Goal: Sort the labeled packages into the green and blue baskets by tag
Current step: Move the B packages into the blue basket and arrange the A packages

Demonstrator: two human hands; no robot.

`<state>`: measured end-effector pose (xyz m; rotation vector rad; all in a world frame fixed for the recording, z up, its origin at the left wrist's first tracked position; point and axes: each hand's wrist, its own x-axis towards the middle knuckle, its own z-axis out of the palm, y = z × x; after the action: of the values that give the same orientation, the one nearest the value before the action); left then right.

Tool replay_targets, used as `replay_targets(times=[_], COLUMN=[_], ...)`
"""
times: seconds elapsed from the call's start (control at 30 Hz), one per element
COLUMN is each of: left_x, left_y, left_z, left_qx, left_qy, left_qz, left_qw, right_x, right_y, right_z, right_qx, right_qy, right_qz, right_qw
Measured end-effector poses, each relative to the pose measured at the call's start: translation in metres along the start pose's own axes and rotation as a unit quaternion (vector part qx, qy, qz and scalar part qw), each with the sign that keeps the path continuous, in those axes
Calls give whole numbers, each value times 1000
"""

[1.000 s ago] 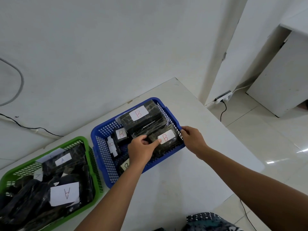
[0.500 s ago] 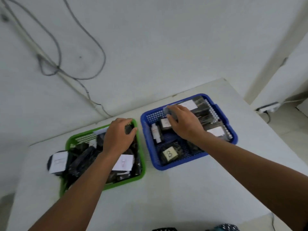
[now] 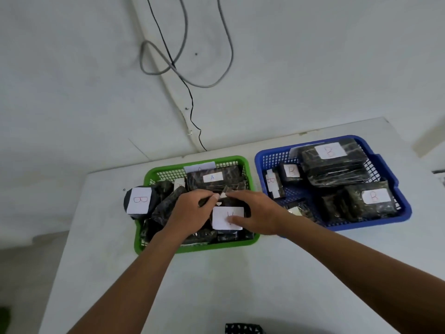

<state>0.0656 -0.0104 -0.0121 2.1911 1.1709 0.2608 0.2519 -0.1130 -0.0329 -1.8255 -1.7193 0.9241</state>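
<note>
The green basket [image 3: 154, 173] holds several black wrapped packages; one at the back carries an A tag [image 3: 212, 177]. Both hands are inside it. My left hand [image 3: 190, 214] and my right hand [image 3: 255, 213] pinch a small black package [image 3: 222, 196] between their fingertips, above a package with a white A tag [image 3: 227, 218]. A round black package tagged B [image 3: 138, 200] hangs over the green basket's left rim. The blue basket [image 3: 395, 178] to the right holds several packages tagged B, the largest [image 3: 333, 161] at the back.
Both baskets stand on a white table [image 3: 240, 285] against a white wall. Grey and black cables [image 3: 183, 68] hang on the wall behind. A patterned cloth [image 3: 243, 329] shows at the bottom edge. The table's left edge drops off near the green basket.
My right hand has left the blue basket and joined my left hand in the green basket. The view has swung left, centring the green basket.
</note>
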Motion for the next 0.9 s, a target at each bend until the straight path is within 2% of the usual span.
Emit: replay_targets(times=[0.1,0.2,0.27,0.33,0.4,0.47,0.53,0.63,0.7,0.8,0.9], left_x=[1,1,1,4,14,24,35,52,63,83,99], left_y=[-5,-7,-3,3,12,20,21,6,-11,-34,-45], left_z=[0,-1,-3,-3,-5,-6,-8,-19,-32,-47,-49], left_qx=[-6,-46,-95,-178,-317,-444,-490,-481,-436,-308,-211], left_qy=[-10,3,4,12,14,-2,7,26,28,20,3], left_qz=[-2,-24,-43,-75,-136,-197,-221,-245,-249,-227,-206], left_qw=[1000,999,994,981,939,874,843,841,864,924,956], right_x=[0,-2,2,13,27,40,51,67,76,86,91], right_y=[0,4,4,2,-6,-17,-24,-22,-16,-7,0], right_z=[1,-2,-11,-18,-24,-25,-22,-18,-19,-27,-33], right_qx=[39,137,244,356,436,457,435,399,311,158,79], right_qy=[9,13,38,108,174,199,201,174,155,130,10], right_qz=[18,43,81,125,156,168,174,184,180,151,96], right_qw=[999,990,966,920,869,851,860,881,920,967,992])
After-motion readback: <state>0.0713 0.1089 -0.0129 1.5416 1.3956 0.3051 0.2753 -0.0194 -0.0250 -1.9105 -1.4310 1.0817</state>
